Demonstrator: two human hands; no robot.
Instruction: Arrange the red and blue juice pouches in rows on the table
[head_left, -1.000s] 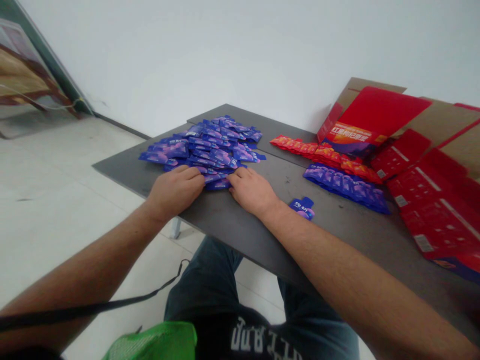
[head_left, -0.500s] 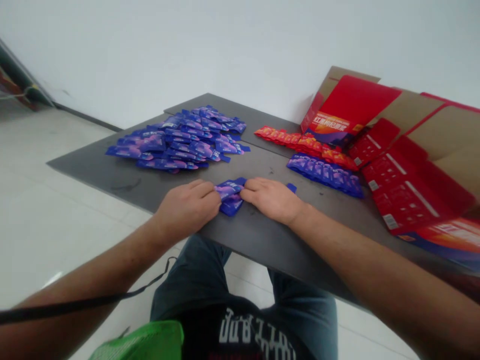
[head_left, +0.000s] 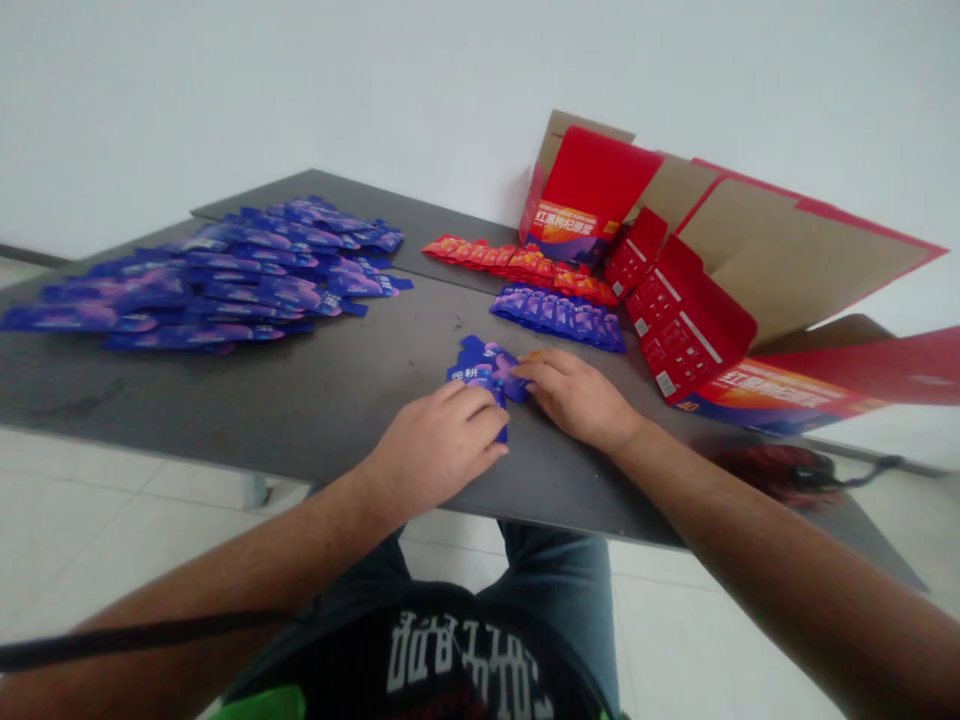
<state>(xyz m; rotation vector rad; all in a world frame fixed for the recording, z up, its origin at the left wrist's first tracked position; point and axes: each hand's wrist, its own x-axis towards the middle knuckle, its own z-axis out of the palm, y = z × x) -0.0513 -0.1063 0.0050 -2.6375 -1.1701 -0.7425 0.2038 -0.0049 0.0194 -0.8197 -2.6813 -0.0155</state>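
Observation:
Two or so blue-purple spouted pouches lie overlapping on the grey table in front of me. My left hand (head_left: 442,440) is closed over the nearer pouch (head_left: 472,376), its fingers bent across it and hiding its lower part. The fingers of my right hand (head_left: 577,395) pinch the right end of the other pouch (head_left: 496,358), which lies slightly behind the first. Farther right, a neat row of blue-purple pouches (head_left: 559,318) lies just beyond my right hand.
A big heap of blue-purple pouches (head_left: 225,280) covers the table's left part. Red pouches (head_left: 517,264) lie in a row behind the blue row. Opened red cartons (head_left: 690,320) with raised flaps stand at the right. A dark red object with a cable (head_left: 787,475) lies near the right edge.
The view has swung to the right, showing more of the cartons. My hands have shifted on the pouches, the left now nearer me than the right, and the pouches' printed faces show more.

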